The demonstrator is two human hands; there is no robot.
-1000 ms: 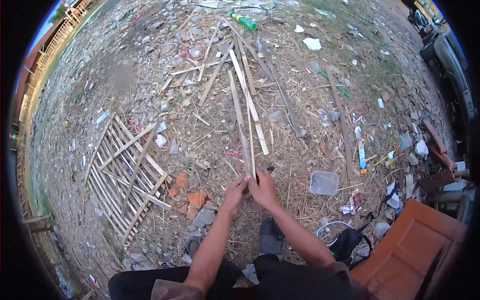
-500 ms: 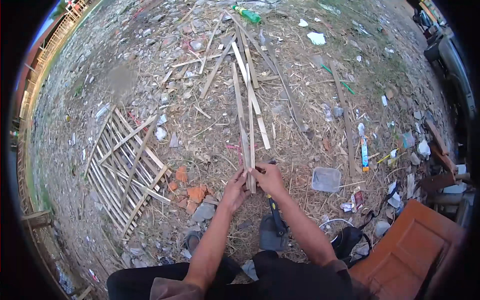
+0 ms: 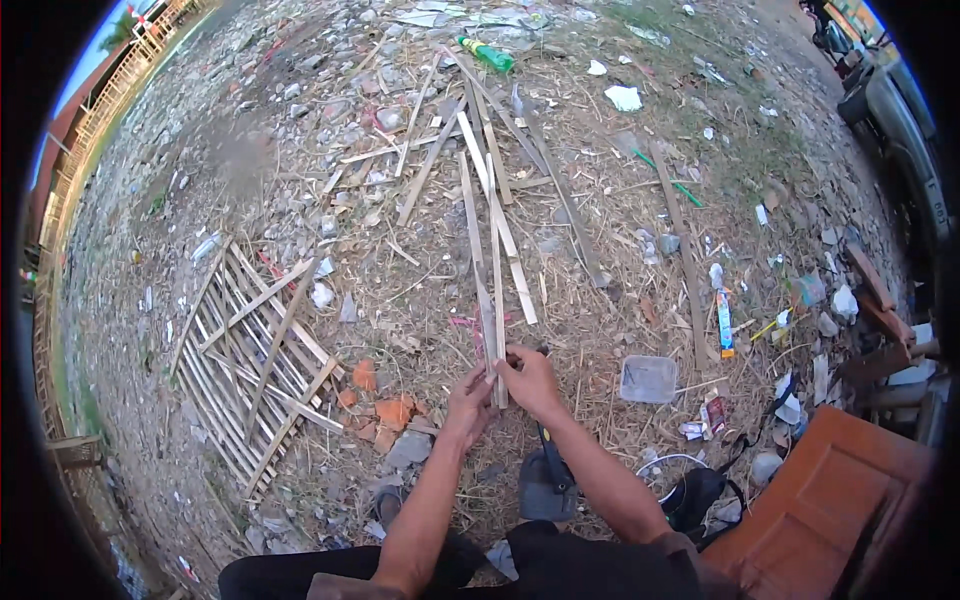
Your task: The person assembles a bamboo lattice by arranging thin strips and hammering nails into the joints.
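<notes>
The right hand, left of the clear plastic tub, is closed with thumb and fingers on the near end of a pale slat; the left hand, farther left of the tub, has its fingertips bent around the same end. The step in hand looks like steadying that slat beside a darker slat, and the next move probably calls for a firm pinch that keeps their edges aligned. Both forearms slant inward from the lower edge, the left forearm and right forearm converging until the hands almost meet, knuckles up, wrists fairly straight. A black-handled tool shows below the right hand, left of and nearer the person than the tub; whether that hand also holds it, I cannot tell. The pale slat runs away from the person, left of the tub, its far end among loose slats well beyond it. Far left of the tub lies a slat lattice; a brown panel is nearer the person, to its right, and a green bottle lies far beyond it, to the left.
</notes>
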